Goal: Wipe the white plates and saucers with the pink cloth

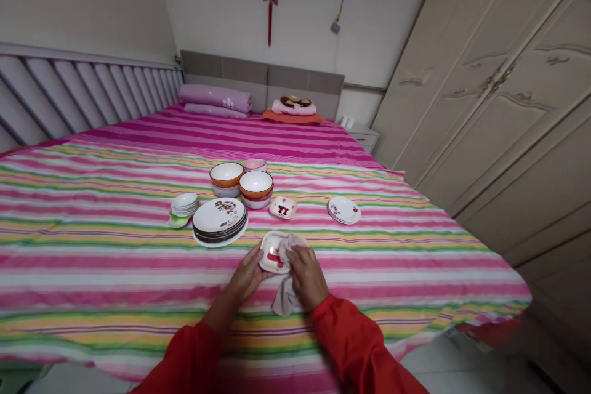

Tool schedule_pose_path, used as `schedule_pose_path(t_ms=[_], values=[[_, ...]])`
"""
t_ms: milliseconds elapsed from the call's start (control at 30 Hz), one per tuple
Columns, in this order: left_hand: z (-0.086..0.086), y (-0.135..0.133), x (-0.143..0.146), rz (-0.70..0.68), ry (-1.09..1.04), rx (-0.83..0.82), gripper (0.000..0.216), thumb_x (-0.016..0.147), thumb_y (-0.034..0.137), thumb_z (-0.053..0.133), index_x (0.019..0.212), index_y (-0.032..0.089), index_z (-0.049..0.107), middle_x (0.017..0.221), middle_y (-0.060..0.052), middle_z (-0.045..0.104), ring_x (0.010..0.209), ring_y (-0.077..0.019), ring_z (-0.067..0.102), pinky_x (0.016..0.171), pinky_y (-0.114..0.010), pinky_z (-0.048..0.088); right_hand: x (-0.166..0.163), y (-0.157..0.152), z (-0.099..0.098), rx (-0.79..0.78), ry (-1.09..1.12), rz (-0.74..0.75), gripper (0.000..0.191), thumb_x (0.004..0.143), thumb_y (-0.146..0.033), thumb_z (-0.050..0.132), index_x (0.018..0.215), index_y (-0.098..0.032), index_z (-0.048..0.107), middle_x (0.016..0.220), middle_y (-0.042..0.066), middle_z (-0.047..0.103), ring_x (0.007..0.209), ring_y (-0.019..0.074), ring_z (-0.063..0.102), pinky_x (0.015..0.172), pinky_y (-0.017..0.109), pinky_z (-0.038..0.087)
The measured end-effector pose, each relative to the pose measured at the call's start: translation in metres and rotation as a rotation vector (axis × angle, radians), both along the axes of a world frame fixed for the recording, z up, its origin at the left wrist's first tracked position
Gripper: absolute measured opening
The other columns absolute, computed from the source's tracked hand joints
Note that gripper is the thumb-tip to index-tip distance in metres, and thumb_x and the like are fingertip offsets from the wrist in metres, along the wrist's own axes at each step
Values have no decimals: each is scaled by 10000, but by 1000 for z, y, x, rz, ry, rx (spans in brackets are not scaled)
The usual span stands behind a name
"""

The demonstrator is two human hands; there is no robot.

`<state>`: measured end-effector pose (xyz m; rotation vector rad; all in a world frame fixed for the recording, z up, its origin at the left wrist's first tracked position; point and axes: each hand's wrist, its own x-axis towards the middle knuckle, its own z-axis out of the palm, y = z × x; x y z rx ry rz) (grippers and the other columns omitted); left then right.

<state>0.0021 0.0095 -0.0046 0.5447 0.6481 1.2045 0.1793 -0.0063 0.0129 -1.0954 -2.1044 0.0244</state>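
My left hand (247, 274) grips the left edge of a small white square ceramic dish (272, 252) with a red pattern, holding it tilted just above the bedspread. My right hand (307, 277) presses a grey-beige cloth (286, 298) against the dish's right side. The cloth covers that corner and hangs down below the dish. Both red sleeves (351, 345) reach in from the bottom of the view.
A striped pink bedspread (115, 271) holds a stack of patterned plates (220, 221), several stacked bowls (241, 181), small saucers (184, 204), a small decorated dish (283, 207) and white floral plates (344, 210). Pillows (215, 100) lie at the headboard; a cream wardrobe (498, 92) stands right.
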Motion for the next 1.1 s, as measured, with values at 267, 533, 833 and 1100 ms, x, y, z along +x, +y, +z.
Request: schedule_pose_path(t_ms=[267, 533, 833, 1100], values=[[-6, 3, 1, 14, -2, 11, 463, 802, 247, 637, 1250, 206, 525, 1101, -107, 673, 1015, -250, 625, 847, -420, 514, -31, 34, 8, 76, -6, -14, 392, 834, -84, 463, 1204, -150, 571, 1169, 146, 545, 1045, 244, 449, 898, 413, 446], [-6, 3, 1, 14, 8, 14, 487, 802, 242, 635, 1271, 201, 509, 1141, -118, 655, 1027, -247, 619, 857, -412, 508, -28, 37, 8, 63, -91, -48, 277, 848, -106, 509, 1096, -137, 629, 1142, 131, 565, 1053, 234, 454, 917, 377, 446], [-8, 2, 2, 0, -5, 28, 571, 770, 241, 676, 1309, 223, 488, 1137, -117, 658, 1015, -246, 620, 872, -396, 496, -28, 2, 1, -84, -217, -150, 320, 822, -99, 512, 1120, -153, 615, 1116, 127, 592, 1026, 267, 446, 849, 400, 422], [-9, 3, 2, 21, -11, 45, 513, 768, 289, 679, 1253, 207, 533, 1120, -113, 662, 974, -225, 630, 830, -368, 511, -38, -7, 17, -219, -130, -24, 262, 774, -92, 508, 949, -207, 665, 1021, 62, 624, 996, 230, 469, 826, 355, 409]])
